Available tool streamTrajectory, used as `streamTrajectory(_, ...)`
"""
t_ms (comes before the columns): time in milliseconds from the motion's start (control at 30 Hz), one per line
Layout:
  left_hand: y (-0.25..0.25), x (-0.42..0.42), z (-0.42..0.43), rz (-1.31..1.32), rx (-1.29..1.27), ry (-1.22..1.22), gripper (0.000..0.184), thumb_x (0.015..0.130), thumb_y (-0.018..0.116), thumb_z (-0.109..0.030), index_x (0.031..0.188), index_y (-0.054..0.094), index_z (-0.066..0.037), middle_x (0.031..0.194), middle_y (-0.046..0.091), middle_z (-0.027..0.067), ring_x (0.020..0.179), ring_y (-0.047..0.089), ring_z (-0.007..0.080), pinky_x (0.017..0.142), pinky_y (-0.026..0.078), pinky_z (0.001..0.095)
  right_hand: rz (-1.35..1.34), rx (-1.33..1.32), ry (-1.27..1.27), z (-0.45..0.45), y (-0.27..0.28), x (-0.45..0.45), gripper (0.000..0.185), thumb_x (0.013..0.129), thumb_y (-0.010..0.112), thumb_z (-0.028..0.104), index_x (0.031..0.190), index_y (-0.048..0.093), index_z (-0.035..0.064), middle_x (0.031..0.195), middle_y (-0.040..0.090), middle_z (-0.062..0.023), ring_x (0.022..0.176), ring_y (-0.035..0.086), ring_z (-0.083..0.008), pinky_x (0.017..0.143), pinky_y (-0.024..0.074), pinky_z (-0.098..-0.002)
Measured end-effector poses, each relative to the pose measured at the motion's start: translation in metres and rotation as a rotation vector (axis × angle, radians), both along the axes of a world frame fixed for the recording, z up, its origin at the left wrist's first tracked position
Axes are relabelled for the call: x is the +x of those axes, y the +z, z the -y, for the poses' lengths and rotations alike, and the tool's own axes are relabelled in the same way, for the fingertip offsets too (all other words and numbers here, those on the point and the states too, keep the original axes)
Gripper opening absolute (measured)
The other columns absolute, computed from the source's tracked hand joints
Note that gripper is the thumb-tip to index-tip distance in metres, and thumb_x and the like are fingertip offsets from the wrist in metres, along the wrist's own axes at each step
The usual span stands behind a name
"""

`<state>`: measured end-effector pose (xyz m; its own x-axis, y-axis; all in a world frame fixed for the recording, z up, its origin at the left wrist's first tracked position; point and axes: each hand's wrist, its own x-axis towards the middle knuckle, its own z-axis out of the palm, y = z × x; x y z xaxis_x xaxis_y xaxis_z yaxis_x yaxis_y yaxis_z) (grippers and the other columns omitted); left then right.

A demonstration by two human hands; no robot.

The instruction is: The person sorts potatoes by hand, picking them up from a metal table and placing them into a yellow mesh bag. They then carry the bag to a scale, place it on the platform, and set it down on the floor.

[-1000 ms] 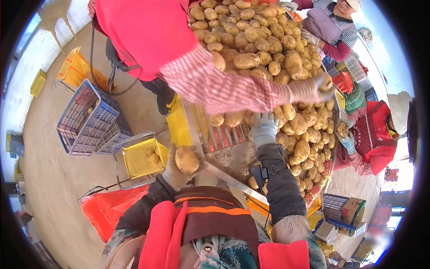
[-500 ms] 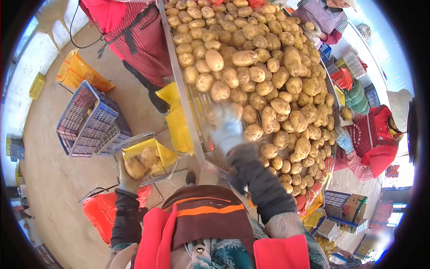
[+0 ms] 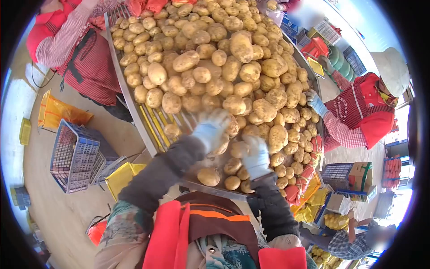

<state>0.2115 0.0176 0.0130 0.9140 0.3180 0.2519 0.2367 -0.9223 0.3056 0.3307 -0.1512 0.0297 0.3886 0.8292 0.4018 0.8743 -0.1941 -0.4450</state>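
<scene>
Heaped potatoes [image 3: 242,47] cover a metal-edged sorting table [image 3: 129,96] in front of me. My left hand [image 3: 210,131], in a pale blue and white glove, lies over the potatoes near the table's front, fingers stretched and blurred by motion. A potato [image 3: 220,147] shows beside its palm. My right hand [image 3: 256,157], gloved alike, is among the front potatoes with fingers and thumb apart, also smeared. It is next to a small potato [image 3: 237,149]. Another potato [image 3: 208,176] rests by the front rim. Neither hand visibly holds one.
Yellow slats [image 3: 154,130] show at the table's left. Blue crates [image 3: 76,152] and a yellow bag [image 3: 123,177] stand on the left floor. One person [image 3: 92,67] stands at the left; another [image 3: 358,112] has a gloved hand [image 3: 316,103] at the right edge.
My left hand has left the yellow bag, where it was beside large potatoes, and reached over the table. My right hand has moved right. The whole view has turned toward the table.
</scene>
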Motion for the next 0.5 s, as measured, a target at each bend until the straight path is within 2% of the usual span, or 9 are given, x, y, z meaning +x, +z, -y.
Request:
streamTrajectory(100,0.005,0.042,0.020,-0.129,0.091,0.120,0.053,0.072,0.073,-0.027,0.119,0.054,-0.012,0.124,0.042,0.0153,0.123,0.036,0.0387,0.096,0.038,0.0494,-0.075,0.014,-0.142,0.024,0.005,0.045,0.021,0.082,0.063,0.015,0.100,0.063,0.0050,0.096,0.062,-0.0149,0.091,0.058,-0.0353,0.080,0.0469,-0.0446)
streamTrajectory(167,0.020,0.052,0.018,-0.424,-0.105,0.090,0.048,0.071,0.074,-0.027,0.113,0.057,-0.014,0.115,0.045,0.0132,0.117,0.041,0.0370,0.089,0.044,0.0461,-0.085,0.019,-0.155,0.022,0.013,0.055,0.021,0.082,0.063,0.015,0.101,0.063,0.0048,0.096,0.062,-0.0152,0.090,0.058,-0.0356,0.080,0.0470,-0.0445)
streamTrajectory(200,0.017,0.053,0.019,-0.432,-0.104,0.093,0.048,0.071,0.074,-0.027,0.113,0.057,-0.014,0.115,0.045,0.0132,0.117,0.041,0.0370,0.089,0.044,0.0461,-0.101,0.030,-0.125,0.016,0.017,0.059,0.022,0.082,0.063,0.016,0.102,0.063,0.0045,0.097,0.062,-0.0155,0.091,0.058,-0.0358,0.081,0.0469,-0.0444)
streamTrajectory(300,0.008,0.044,0.029,-0.443,-0.020,0.010,0.046,0.069,0.074,-0.030,0.109,0.059,-0.014,0.114,0.047,0.0112,0.109,0.049,0.0339,0.072,0.051,0.0398,-0.063,0.026,-0.008,-0.033,0.025,0.061,0.025,0.083,0.062,0.018,0.105,0.062,0.0039,0.101,0.061,-0.0165,0.095,0.057,-0.0364,0.083,0.0465,-0.0444)
streamTrajectory(367,0.008,0.043,0.037,-0.557,-0.021,0.014,0.047,0.070,0.074,-0.030,0.111,0.059,-0.012,0.117,0.047,0.0115,0.110,0.050,0.0331,0.072,0.051,0.0411,-0.058,-0.058,0.124,-0.076,0.025,0.052,0.033,0.085,0.060,0.025,0.111,0.058,0.0048,0.108,0.057,-0.0172,0.101,0.056,-0.0363,0.086,0.0460,-0.0448)
streamTrajectory(400,0.006,0.040,0.041,-0.666,-0.029,0.015,0.048,0.071,0.073,-0.030,0.113,0.058,-0.011,0.121,0.047,0.0117,0.111,0.050,0.0324,0.072,0.052,0.0424,-0.110,-0.348,0.140,-0.096,0.030,0.045,0.038,0.085,0.059,0.029,0.114,0.055,0.0056,0.109,0.056,-0.0164,0.104,0.056,-0.0357,0.087,0.0458,-0.0451)
streamTrajectory(433,-0.011,0.037,0.044,-0.571,0.051,0.019,0.052,0.074,0.069,-0.030,0.119,0.054,-0.009,0.126,0.048,0.0140,0.114,0.050,0.0305,0.078,0.051,0.0447,-0.004,-0.592,0.177,-0.117,0.014,0.041,0.043,0.083,0.062,0.035,0.117,0.054,0.0096,0.108,0.056,-0.0184,0.108,0.054,-0.0354,0.089,0.0468,-0.0428)
streamTrajectory(467,-0.015,0.032,0.051,-0.573,0.051,0.033,0.052,0.074,0.069,-0.030,0.119,0.054,-0.009,0.126,0.048,0.0140,0.114,0.050,0.0305,0.078,0.051,0.0447,-0.002,-0.588,0.190,-0.130,0.011,0.029,0.043,0.083,0.062,0.035,0.117,0.054,0.0096,0.108,0.056,-0.0184,0.108,0.054,-0.0354,0.089,0.0468,-0.0428)
streamTrajectory(500,-0.019,0.027,0.059,-0.430,0.105,0.226,0.056,0.075,0.068,-0.031,0.123,0.050,-0.007,0.125,0.049,0.0153,0.113,0.050,0.0301,0.081,0.049,0.0442,0.072,-0.693,0.136,-0.140,0.008,0.017,0.042,0.084,0.062,0.036,0.117,0.054,0.0102,0.106,0.056,-0.0173,0.108,0.055,-0.0348,0.088,0.0472,-0.0425)
